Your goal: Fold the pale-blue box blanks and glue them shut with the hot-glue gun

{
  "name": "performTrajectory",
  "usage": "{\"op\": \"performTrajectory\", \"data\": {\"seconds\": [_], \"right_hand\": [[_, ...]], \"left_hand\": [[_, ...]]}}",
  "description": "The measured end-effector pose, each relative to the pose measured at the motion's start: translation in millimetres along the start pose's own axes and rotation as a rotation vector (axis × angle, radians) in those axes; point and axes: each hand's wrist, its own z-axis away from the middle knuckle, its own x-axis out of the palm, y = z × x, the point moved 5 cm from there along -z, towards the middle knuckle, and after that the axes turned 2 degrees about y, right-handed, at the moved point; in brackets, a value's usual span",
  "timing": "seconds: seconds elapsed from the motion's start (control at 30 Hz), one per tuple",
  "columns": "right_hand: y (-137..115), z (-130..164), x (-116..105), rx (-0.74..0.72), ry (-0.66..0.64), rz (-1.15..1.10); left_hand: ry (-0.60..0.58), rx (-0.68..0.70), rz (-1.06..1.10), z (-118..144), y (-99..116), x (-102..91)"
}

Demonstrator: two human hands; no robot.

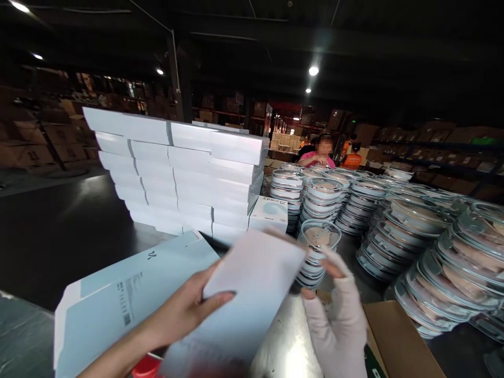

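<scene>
A tall stack of white flat boxes [177, 173] fills the middle of the dark worktable [59, 236], its layers offset so the pile holds together, probably so finished units stay within reach. To the right, rows of round lidded containers [429, 247] stand in columns, leaning slightly, and run back toward a seated person in pink [319, 153] at the far end. Nearer, a pale blue folded carton blank [129, 294] lies flat at the left, tilted across the table edge, printed side up. A brown cardboard box [397, 336] sits open at the lower right. A small white and blue box [270, 212] rests against the foot of the white stack. In front, the person holds a white box [252, 283], blurred by motion and tipped with its far end up toward the containers. The left hand [189, 310] comes in from the lower left with the forearm angled up, thumb laid over the top face and fingers under it, clamping the near edge. The right hand [338, 315], in a pale fingerless glove, rises from below just beside the box's right edge, fingers spread apart and curled a little; whether it touches the box cannot be told. Something red [146, 366] peeks out at the bottom edge, under the left forearm.
</scene>
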Motion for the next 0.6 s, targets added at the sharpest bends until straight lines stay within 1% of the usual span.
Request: {"op": "performTrajectory", "data": {"seconds": [0.03, 0.07, 0.1, 0.13, 0.17, 0.2, 0.27, 0.3, 0.37, 0.43, 0.53, 0.57, 0.6], "right_hand": [[6.0, 1.9, -0.9, 0.058, 0.035, -0.041], [12.1, 4.7, 3.0, 0.121, 0.004, -0.084], [17.0, 8.5, 9.4, 0.159, -0.056, -0.118], [20.4, 13.0, 16.8, 0.168, -0.115, -0.134], [23.1, 18.0, 23.4, 0.165, -0.146, -0.137], [25.6, 22.9, 28.5, 0.162, -0.139, -0.137], [32.0, 32.7, 35.0, 0.223, -0.062, -0.182], [34.8, 37.2, 37.4, 0.276, -0.024, -0.212], [37.3, 44.4, 42.1, 0.387, 0.001, -0.243], [34.8, 47.2, 45.3, 0.463, 0.001, -0.246], [25.5, 42.9, 48.9, 0.481, 0.047, -0.309], [22.0, 40.3, 50.0, 0.465, 0.054, -0.324], [19.2, 37.8, 50.8, 0.451, 0.043, -0.332]], "left_hand": [[0.070, 0.002, 0.095, -4.1, -4.7, -2.2], [0.116, 0.003, 0.166, -6.6, -10.6, -1.4], [0.131, 0.008, 0.209, -7.9, -16.3, 2.3], [0.117, 0.025, 0.230, -8.0, -20.8, 8.3], [0.088, 0.048, 0.241, -7.4, -23.5, 15.2], [0.059, 0.077, 0.250, -6.2, -24.4, 22.0], [0.046, 0.119, 0.253, -3.6, -23.0, 32.4], [0.063, 0.121, 0.250, -2.7, -21.9, 35.8], [0.118, 0.087, 0.234, -2.2, -20.9, 40.9], [0.212, 0.064, 0.246, -1.9, -19.9, 42.3], [0.375, 0.071, 0.259, -0.4, -16.3, 36.9], [0.386, 0.064, 0.223, -0.4, -14.4, 34.3], [0.347, 0.061, 0.164, -1.1, -11.9, 32.2]]}}
